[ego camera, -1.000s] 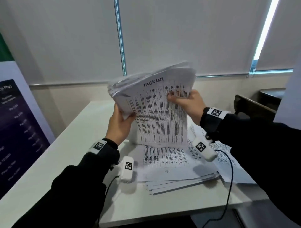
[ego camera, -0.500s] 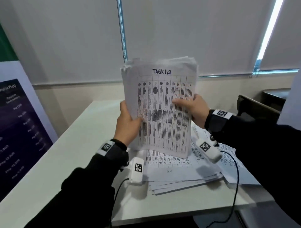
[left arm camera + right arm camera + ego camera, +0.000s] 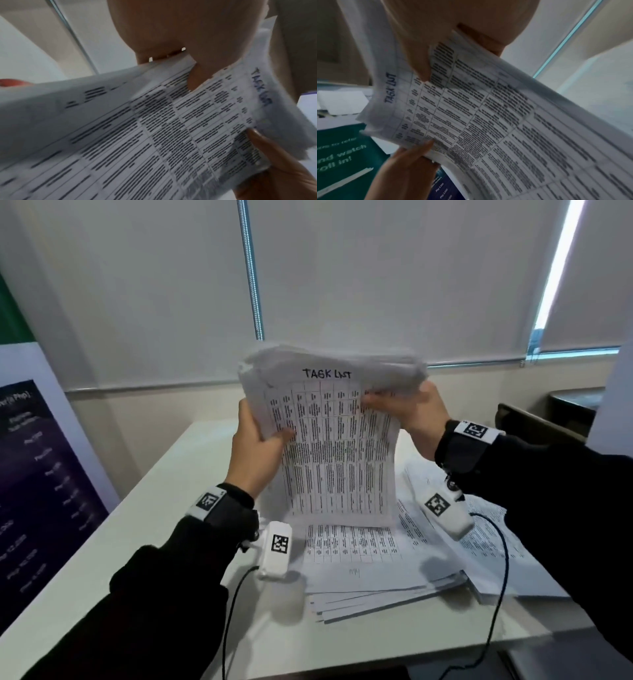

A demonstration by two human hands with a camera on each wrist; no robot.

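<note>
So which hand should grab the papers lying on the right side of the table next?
Probably the right hand: that pile lies just below its wrist, while the left hand grips the lifted stack at its far edge and could hold it alone.

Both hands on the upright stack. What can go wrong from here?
1. The left hand and right hand grip the held stack only in its upper half, so inner sheets may slide out.
2. Tapping it down may scatter the fanned pile beneath, near the table edge.
</note>
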